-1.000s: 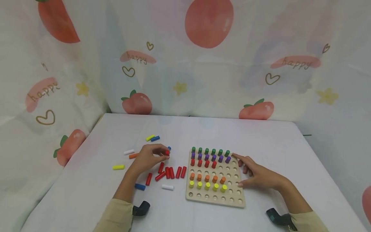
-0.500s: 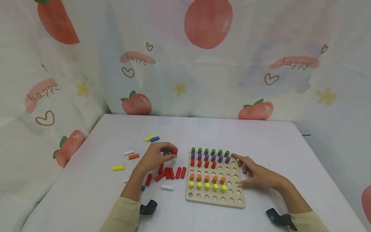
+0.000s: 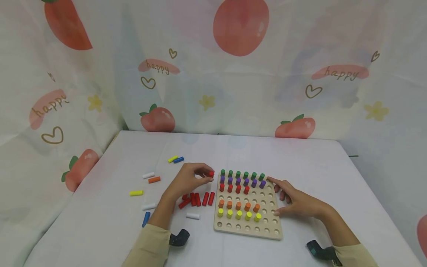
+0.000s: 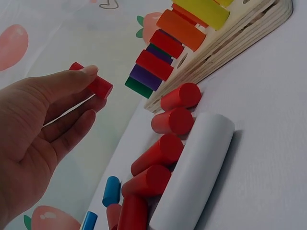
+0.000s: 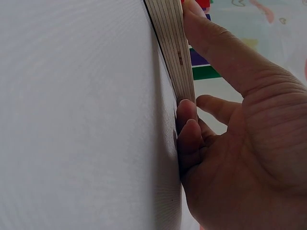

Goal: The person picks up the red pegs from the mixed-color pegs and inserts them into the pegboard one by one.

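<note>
- We see a red peg (image 4: 101, 88), a plain smooth cylinder, pinched between the thumb and fingertips of the person's left grip (image 3: 191, 179).
- It is raised above the white counter (image 3: 300, 159), just beside the far left corner of the board, roughly parallel to the pegs standing there.
- The pale wooden board (image 3: 269, 216) has round holes and rounded corners; we count six green pegs (image 3: 238, 173), six purple pegs (image 3: 238, 181), four upright red pegs (image 3: 238, 189), five orange pegs (image 3: 238, 205) and five yellow pegs (image 3: 238, 214) in it.
- The right grip (image 3: 295, 198) is unclenched, thumb and index finger spread, resting against the board's right side.
- Only the head view gives us every row, with loose red pegs (image 3: 205, 198) to the left and a white peg (image 3: 192, 216) in front of them.
- The left wrist view shows us the board's layered side; the right wrist view, two fingertips set low against it.
- We read "happy" three times on the fruit-printed backdrop (image 3: 186, 81), lettered over pink strokes.
</note>
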Action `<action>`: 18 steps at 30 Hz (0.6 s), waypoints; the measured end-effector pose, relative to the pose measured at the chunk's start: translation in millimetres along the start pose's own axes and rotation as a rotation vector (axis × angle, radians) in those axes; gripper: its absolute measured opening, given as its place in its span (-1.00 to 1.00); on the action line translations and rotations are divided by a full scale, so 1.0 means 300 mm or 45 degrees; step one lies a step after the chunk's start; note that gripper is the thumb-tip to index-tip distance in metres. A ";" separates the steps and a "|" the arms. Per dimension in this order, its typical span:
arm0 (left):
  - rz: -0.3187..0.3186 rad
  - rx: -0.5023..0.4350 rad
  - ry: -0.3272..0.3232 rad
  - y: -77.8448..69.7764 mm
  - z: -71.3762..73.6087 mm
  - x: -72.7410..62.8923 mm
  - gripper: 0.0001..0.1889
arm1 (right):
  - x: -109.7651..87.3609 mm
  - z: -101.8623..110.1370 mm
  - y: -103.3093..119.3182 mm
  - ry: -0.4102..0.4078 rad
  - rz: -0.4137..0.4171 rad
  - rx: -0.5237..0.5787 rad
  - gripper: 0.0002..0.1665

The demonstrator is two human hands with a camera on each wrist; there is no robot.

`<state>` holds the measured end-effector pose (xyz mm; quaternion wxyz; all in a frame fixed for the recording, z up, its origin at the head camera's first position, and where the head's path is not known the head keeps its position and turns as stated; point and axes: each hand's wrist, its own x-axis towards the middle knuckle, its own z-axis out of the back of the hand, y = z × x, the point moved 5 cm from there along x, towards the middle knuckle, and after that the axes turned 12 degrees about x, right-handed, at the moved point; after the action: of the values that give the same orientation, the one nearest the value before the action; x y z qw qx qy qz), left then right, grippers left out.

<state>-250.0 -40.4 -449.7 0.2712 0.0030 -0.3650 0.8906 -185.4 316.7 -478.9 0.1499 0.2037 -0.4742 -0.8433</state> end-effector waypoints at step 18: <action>-0.052 -0.048 0.066 -0.078 -0.064 0.049 -0.73 | 0.004 0.001 -0.003 -0.005 -0.029 0.009 0.24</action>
<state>-247.4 -7.1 -445.7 0.2987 -0.0178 -0.3745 0.8776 -186.7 316.9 -479.7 0.1385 0.2080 -0.4750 -0.8438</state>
